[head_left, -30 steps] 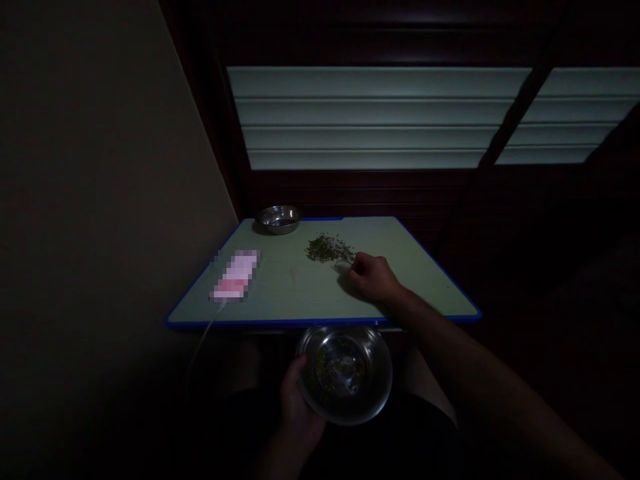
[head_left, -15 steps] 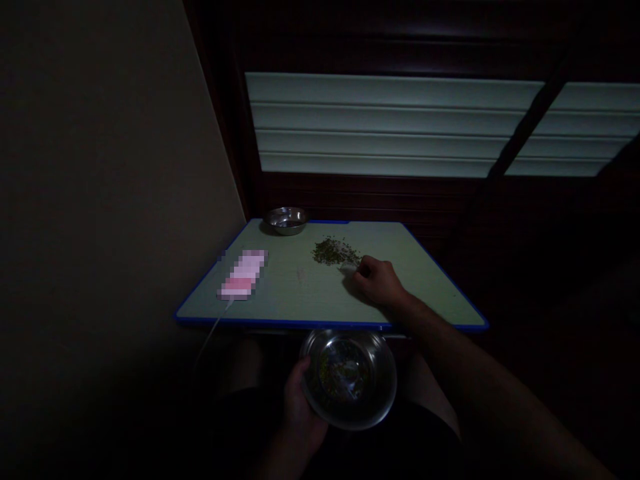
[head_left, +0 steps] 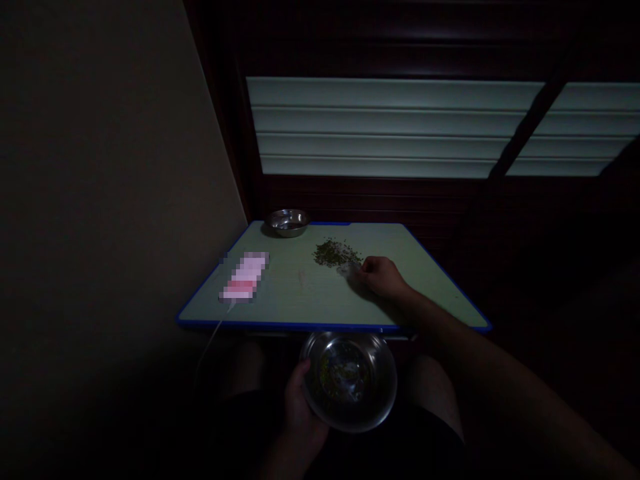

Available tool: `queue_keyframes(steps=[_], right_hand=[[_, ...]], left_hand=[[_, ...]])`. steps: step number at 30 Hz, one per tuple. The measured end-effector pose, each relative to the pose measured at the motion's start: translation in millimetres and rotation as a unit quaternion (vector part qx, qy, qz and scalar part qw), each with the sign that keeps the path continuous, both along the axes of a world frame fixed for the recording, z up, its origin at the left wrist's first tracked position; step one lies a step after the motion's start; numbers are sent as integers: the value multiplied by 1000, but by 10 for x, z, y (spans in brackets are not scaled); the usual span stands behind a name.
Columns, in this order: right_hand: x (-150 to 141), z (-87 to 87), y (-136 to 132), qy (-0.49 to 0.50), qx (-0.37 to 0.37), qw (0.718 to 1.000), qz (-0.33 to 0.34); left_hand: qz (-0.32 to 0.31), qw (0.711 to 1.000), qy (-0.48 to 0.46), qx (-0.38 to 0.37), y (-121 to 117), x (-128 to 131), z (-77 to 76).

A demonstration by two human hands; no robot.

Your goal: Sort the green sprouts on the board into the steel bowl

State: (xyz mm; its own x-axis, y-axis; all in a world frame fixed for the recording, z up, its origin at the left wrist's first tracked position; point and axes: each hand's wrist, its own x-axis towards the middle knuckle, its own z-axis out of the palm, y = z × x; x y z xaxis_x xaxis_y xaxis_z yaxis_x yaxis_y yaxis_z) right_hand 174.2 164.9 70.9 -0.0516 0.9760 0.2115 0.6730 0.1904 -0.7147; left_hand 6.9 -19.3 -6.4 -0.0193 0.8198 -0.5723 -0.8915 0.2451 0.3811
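My left hand (head_left: 299, 417) grips the rim of a steel bowl (head_left: 350, 380) held below the near edge of the table, over my lap. Some small green grains lie in the bowl. My right hand (head_left: 383, 277) rests on the pale green table (head_left: 300, 293) with its fingers curled, touching the near right edge of a small heap of green grains (head_left: 334, 254). Whether anything is pinched in its fingers I cannot make out.
A second, smaller steel bowl (head_left: 287, 222) stands at the table's far left corner. A blurred pink and white flat object (head_left: 244, 277) with a white cable (head_left: 213, 337) lies on the left side. A beige wall runs along the left; dark shutters stand behind.
My right hand has shifted a little further from me and to the right along the edge of the grain heap. The bowl in my left hand stays where it was.
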Motion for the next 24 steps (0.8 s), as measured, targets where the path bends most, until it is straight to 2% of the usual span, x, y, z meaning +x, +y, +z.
queue_keyframes(steps=[6, 15, 19, 24], right_hand=[[-171, 24, -13, 8, -53, 998, -11], [-616, 74, -101, 16, -83, 996, 4], [-724, 32, -109, 49, -85, 995, 27], [-768, 45, -112, 74, -120, 990, 30]], left_hand=[[-1, 1000, -2, 7, 22, 4, -46], [13, 1000, -17, -12, 9, -9, 24], [25, 999, -34, -8, 4, -16, 31], [20, 999, -34, -16, 7, -17, 25]])
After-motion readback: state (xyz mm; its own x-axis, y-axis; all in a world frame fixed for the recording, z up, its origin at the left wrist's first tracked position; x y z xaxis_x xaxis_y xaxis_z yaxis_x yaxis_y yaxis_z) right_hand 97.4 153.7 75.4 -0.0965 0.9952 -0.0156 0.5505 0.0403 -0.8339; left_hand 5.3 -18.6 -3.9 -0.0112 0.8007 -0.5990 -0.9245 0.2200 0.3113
